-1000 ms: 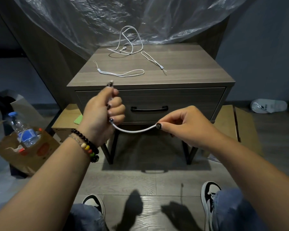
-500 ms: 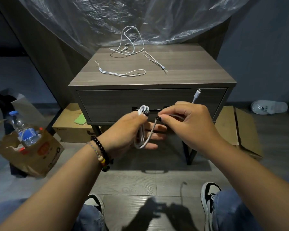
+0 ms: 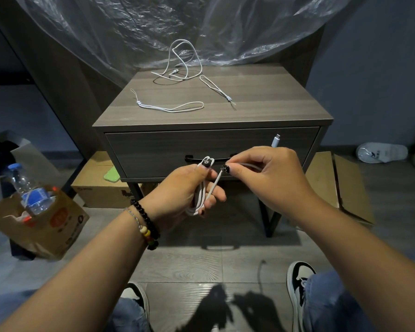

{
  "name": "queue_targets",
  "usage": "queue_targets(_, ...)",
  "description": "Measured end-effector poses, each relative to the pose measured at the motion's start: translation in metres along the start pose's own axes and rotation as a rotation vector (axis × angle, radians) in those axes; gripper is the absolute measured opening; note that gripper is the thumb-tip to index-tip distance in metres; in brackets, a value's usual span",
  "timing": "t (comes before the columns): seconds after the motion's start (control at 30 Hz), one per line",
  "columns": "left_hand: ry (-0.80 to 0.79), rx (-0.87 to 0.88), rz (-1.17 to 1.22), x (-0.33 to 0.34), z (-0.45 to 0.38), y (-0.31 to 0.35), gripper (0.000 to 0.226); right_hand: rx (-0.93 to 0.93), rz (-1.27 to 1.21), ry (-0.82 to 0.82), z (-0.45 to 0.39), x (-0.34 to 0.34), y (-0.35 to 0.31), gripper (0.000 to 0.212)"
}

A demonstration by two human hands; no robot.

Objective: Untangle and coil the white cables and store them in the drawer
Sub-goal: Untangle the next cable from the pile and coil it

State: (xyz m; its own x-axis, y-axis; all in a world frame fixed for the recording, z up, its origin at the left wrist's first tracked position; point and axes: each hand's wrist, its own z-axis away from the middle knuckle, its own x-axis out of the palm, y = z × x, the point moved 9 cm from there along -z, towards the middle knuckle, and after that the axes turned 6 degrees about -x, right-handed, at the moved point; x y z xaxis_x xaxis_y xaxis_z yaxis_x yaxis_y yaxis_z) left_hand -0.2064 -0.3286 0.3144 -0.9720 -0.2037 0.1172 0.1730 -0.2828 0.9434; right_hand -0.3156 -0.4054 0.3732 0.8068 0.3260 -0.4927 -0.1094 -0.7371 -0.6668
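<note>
While the white charging cable point(image 3: 203, 195) hangs half-wound in front of the drawer, the left hand point(image 3: 187, 188) curls round its gathered loops and pins their top under the thumb. Its free run passes to the right hand point(image 3: 268, 173), whose grip pinches the strand between thumb and forefinger, and the silver-tipped plug point(image 3: 275, 141) sticks up behind that hand. I judge the coiling of this one cable nearly finished, with only a short tail left to wind.

Much is still to do. Lying on the grey wood-grain bedside bench point(image 3: 273, 101) are a tangled thin white earphone cable point(image 3: 181, 65), a white looped cord point(image 3: 170, 107) and a second, shorter white cord point(image 3: 217, 91); whether those two are cables or lanyards is hard to tell. The dark-fronted drawer point(image 3: 153, 152) with its black handle is shut.

Crinkled clear plastic sheeting point(image 3: 153, 27) hangs behind, and a brown paper bag point(image 3: 43, 226) holding a plastic water bottle point(image 3: 28, 188) stands on the grey plank floor.
</note>
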Motion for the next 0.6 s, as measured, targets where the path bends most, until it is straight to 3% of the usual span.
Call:
queue_targets(0.3, -0.222, -0.038, 0.068, 0.017, 0.004, -0.002, 0.036, 0.112, -0.068, -0.008, -0.006, -0.014, 0.008, 0.007)
queue_targets(0.47, -0.328, -0.084, 0.130, 0.018, 0.005, -0.007, 0.025, 0.137, -0.084, -0.047, -0.007, -0.012, 0.012, 0.008)
queue_targets(0.6, -0.296, -0.086, 0.138, 0.020, 0.005, -0.006, 0.022, 0.159, -0.073, -0.056, -0.008, -0.012, 0.015, 0.009)
